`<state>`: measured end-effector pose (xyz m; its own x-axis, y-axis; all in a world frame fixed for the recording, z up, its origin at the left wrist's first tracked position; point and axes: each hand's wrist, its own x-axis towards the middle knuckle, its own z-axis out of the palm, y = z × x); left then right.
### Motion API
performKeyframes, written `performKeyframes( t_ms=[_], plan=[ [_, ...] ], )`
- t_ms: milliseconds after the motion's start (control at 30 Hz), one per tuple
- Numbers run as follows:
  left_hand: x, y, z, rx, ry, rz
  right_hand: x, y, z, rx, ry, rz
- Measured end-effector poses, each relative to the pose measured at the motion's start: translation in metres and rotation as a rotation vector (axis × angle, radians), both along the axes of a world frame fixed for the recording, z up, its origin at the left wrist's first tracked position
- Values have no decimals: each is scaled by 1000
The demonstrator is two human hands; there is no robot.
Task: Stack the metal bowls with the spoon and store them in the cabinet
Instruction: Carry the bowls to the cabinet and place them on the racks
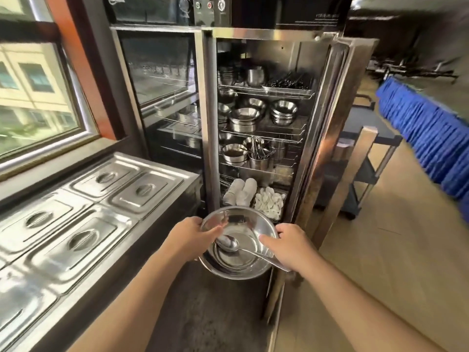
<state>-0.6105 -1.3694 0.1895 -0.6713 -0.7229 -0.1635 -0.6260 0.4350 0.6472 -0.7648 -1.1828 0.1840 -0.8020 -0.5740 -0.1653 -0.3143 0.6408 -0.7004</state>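
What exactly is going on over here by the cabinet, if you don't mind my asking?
A person is carrying stacked metal bowls with a metal spoon lying inside the top one. The left hand grips the left rim and the right hand grips the right rim. They stand facing the steel cabinet, whose door is open. Its wire shelves already hold bowls and cups, with white spoons at the bottom. The stack has not gone in yet.

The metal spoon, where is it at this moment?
In the head view, low centre, the metal spoon lies inside the metal bowls held by both hands, its handle over the rim beside the right hand.
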Motion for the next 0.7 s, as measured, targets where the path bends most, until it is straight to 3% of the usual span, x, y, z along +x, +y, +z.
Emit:
performKeyframes(
  t_ms=[333, 700],
  plan=[
    [-150, -121, 3, -54, 27, -88, -119, -115, 6, -9, 25, -149],
    [-319, -292, 6, -195, 10, -352, -242, -265, 4, -10, 28, -388]
  ],
)
